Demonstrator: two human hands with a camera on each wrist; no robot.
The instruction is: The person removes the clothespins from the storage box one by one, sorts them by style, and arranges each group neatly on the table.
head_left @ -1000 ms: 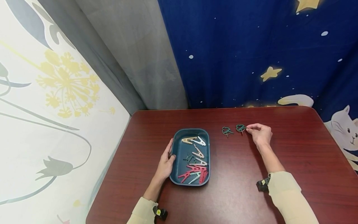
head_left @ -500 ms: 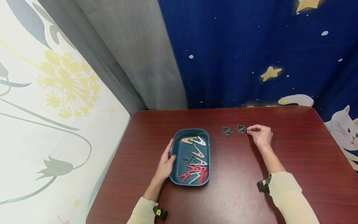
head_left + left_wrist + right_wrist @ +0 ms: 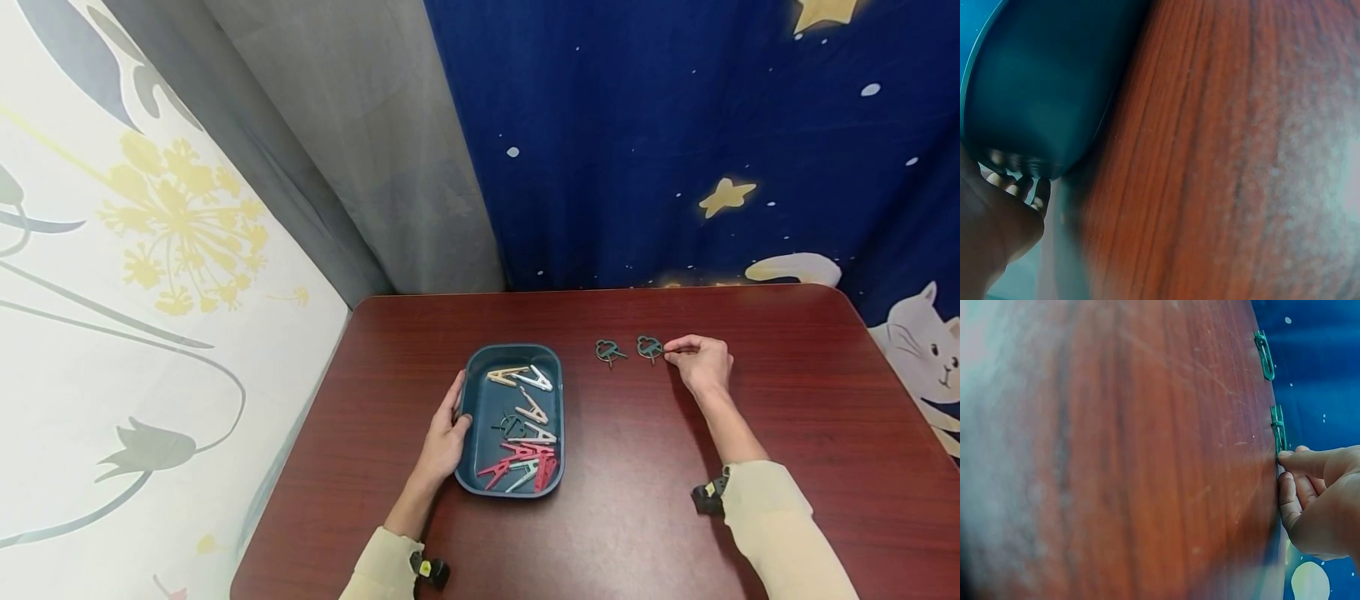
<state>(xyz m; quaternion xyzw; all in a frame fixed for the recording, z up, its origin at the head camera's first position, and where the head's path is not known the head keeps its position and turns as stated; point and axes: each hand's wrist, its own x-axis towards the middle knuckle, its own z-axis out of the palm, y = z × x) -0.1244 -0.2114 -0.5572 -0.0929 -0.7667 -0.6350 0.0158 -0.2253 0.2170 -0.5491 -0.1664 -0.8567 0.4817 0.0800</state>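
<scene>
A dark blue tray (image 3: 474, 479) stands on the table, and my left hand (image 3: 444, 442) grips its left side, thumb at the rim and fingers along the outer wall. In the tray lie a green plastic clip (image 3: 513, 427) and several clothespins in yellow, white, pink, red and pale green, among them a red clothespin (image 3: 546, 473). My right hand (image 3: 701, 362) pinches one end of a second green clip (image 3: 649, 348) between thumb and fingertips, low at the tabletop. Left of that, another similar green clip (image 3: 609, 352) lies on the table. Both clips also show in the right wrist view.
The reddish-brown wooden table (image 3: 630, 517) ends at the back against a blue star-patterned curtain (image 3: 660, 150) and a grey curtain (image 3: 375, 150). A white patterned panel (image 3: 150, 375) stands along the left side.
My right hand has shifted slightly to the right, and the pinched green clip has moved with it, widening the gap to the other one. My left hand and the tray have stayed put.
</scene>
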